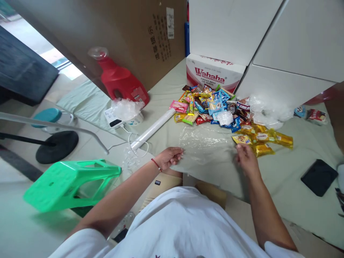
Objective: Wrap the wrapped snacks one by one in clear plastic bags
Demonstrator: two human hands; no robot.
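My left hand [170, 157], a red cord round its wrist, is closed in a pinch on the near left edge of a clear plastic bag [206, 141]. The thin bag lies spread on the pale green cloth. To the right, my right hand [246, 159] has its fingers closed at the lower edge of a yellow snack packet [242, 139]; some of those fingers are blurred. Several golden-wrapped snacks [264, 137] lie just beyond that hand. Behind the bag is a heap of small colourful snack packets [206, 104].
A white roll [153, 129] lies left of the heap. Further left are a white power bank [114, 120] with a cable, a red jug [123, 80] and a green stool [72, 182]. Behind stands a Wahaha carton [215, 71]. A black pouch [319, 177] lies at right.
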